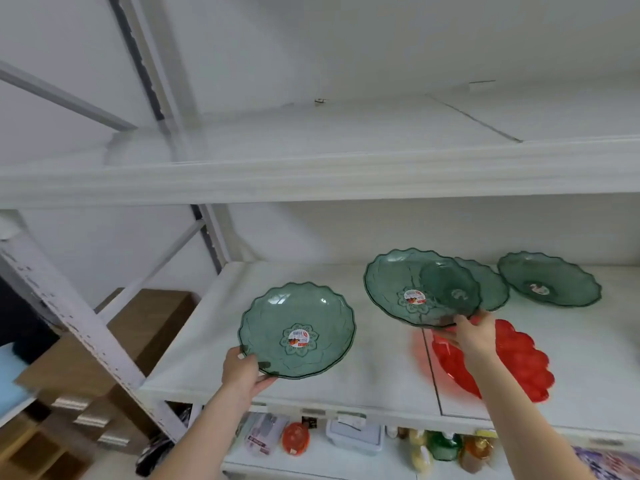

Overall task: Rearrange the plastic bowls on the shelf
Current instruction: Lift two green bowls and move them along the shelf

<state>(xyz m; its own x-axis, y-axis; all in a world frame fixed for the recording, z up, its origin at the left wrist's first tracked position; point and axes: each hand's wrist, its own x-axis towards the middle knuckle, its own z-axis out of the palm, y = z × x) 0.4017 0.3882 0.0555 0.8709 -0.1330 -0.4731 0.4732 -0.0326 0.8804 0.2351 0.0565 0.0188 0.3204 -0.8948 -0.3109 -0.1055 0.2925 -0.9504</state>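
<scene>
My left hand (244, 370) grips the near rim of a green scalloped plastic bowl (298, 329), tilted up above the white shelf (374, 372). My right hand (476, 336) holds the near rim of a second green bowl (405, 285), also raised and tilted toward me. Behind that bowl a third green bowl (491, 285) shows through it and to its right. A fourth green bowl (550, 284) rests on the shelf at the far right. A red scalloped bowl (519, 362) lies on the shelf under my right wrist.
An upper white shelf (311, 174) overhangs the bowls. White metal uprights and braces (79, 327) stand at the left, with cardboard boxes (138, 341) beyond. The shelf below holds jars, a clear container (355, 436) and packaged goods.
</scene>
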